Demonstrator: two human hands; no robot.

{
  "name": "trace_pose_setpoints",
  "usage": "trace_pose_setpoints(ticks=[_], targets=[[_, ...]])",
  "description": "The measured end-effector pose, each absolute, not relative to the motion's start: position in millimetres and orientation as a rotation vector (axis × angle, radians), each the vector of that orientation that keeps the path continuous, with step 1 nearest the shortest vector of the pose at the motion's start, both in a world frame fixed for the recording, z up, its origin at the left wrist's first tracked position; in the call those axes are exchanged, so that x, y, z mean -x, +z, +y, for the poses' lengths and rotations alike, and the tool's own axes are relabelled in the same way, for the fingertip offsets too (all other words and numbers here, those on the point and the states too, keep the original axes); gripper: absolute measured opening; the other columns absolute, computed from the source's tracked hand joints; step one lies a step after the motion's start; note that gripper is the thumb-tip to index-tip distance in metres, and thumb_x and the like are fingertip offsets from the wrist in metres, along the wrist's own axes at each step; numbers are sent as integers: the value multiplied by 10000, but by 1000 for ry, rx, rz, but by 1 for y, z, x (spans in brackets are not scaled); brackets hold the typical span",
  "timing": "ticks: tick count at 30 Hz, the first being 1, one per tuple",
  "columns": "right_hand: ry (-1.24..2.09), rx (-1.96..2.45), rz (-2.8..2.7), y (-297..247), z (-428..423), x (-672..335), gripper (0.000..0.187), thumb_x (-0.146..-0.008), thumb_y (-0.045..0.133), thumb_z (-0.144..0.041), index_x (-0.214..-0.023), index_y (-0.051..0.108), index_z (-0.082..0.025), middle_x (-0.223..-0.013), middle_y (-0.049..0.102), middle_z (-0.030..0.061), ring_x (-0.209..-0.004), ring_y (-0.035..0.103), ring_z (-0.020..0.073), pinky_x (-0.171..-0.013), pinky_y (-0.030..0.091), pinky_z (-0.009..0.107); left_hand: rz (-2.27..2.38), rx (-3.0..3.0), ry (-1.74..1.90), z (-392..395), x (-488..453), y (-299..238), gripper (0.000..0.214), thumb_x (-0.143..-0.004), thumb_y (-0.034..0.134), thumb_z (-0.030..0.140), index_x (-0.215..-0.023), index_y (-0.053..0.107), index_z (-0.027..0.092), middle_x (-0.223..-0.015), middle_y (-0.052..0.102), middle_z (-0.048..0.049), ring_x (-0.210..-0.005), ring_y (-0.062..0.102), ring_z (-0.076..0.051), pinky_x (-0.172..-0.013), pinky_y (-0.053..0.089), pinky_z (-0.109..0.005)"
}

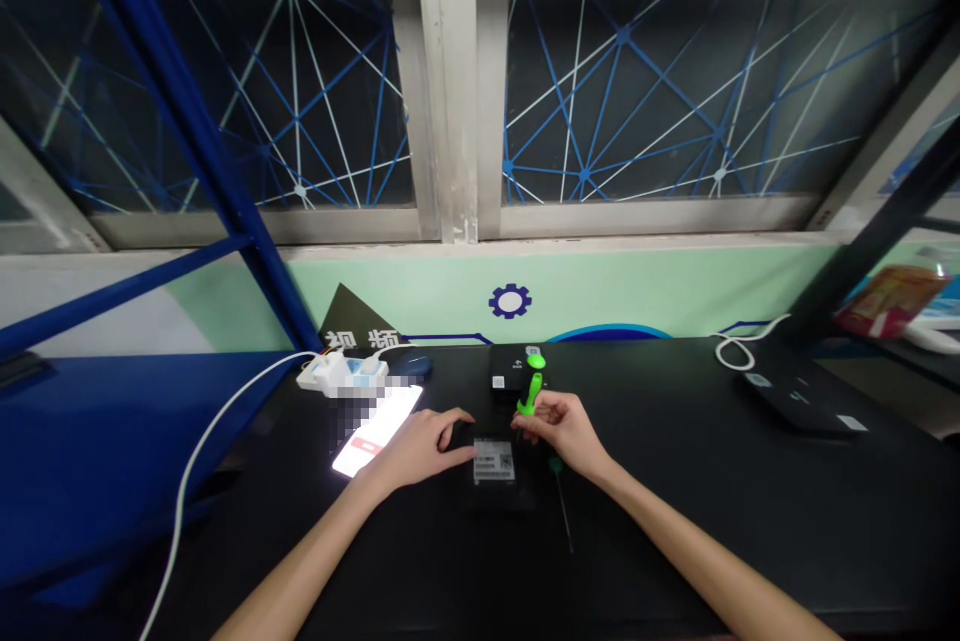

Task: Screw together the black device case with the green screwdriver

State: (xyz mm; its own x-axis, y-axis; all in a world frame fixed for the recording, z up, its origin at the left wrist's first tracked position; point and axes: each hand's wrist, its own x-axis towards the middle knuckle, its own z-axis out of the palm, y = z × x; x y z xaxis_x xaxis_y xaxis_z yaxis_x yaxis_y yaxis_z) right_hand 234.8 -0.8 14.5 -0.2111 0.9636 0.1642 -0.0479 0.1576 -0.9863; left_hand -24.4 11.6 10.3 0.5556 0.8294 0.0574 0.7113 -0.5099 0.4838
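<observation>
A small black box-shaped device with a white printed label lies on the black table in front of me. My right hand grips a screwdriver with a bright green handle, held upright with its shaft down at the device's far right corner. My left hand is at the device's left side, thumb and fingers apart, the thumb tip by the label edge; whether it touches cannot be made out. A second screwdriver, dark green handled, lies on the table just right of the device.
A lit phone lies left of my left hand. Behind it are a white power strip with cables and a dark mouse. A black box stands behind the device. Another flat black box lies at the right.
</observation>
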Motion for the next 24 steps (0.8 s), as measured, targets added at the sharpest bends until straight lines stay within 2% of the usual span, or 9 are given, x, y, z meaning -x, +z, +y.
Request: trace_pose_setpoints(ticks=[5,13,21,24], targets=[[1231,946,-1432,13,0,-236,360,-646,861,-479,-654,693,-161,-586,687,20,-489,578,129,-487,477,243,1254,-2394,404,11,24,11,456,-882,599,583,-1190,654,251,-610,534,62,-556,517,-126,-605,338,-240],[1246,910,-1474,15,-2,-237,313,-727,815,-451,-707,717,-154,-746,768,77,-526,605,125,-507,473,235,1250,-2405,408,11,25,11,467,-887,585,598,-1186,657,246,-613,534,55,-573,527,-135,-585,315,-239],[1209,888,-1593,14,-3,-241,311,-807,751,-461,-794,753,-150,-802,769,83,-552,594,120,-512,460,226,1253,-2420,402,10,24,12,444,-893,596,579,-1189,649,252,-616,538,60,-559,531,-125,-571,307,-239],[1208,881,-1611,15,-4,-240,331,-830,724,-474,-821,758,-145,-756,751,71,-529,569,112,-513,460,228,1255,-2422,392,10,24,15,454,-895,588,585,-1193,647,248,-617,536,58,-558,528,-126,-552,293,-239]])
